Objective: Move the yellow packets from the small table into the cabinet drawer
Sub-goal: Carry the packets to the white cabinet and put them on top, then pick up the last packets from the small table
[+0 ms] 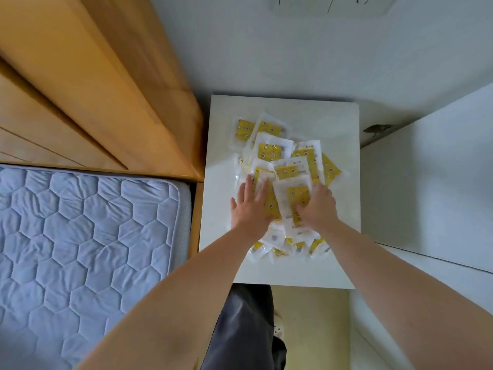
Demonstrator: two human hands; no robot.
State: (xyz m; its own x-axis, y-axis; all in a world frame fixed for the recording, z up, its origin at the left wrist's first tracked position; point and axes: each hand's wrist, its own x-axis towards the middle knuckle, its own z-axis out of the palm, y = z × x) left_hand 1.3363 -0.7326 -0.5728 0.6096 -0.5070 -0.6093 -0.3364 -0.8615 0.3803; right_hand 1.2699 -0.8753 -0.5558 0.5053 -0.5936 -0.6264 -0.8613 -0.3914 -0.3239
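Several yellow packets (272,152) in clear wrappers lie in a loose heap on the small white table (338,182). My left hand (250,206) lies flat on the near left side of the heap, fingers straight and spread. My right hand (318,208) is on the near right side, its fingers curled down over a packet (298,194) at the top of the heap. More packets stick out from under my wrists at the table's near side. No drawer is in view.
A bed with a quilted blue-grey mattress (80,236) and a wooden headboard (93,89) stands left of the table. A white cabinet surface (432,188) rises on the right. The wall is behind, and my dark trouser leg (242,329) below.
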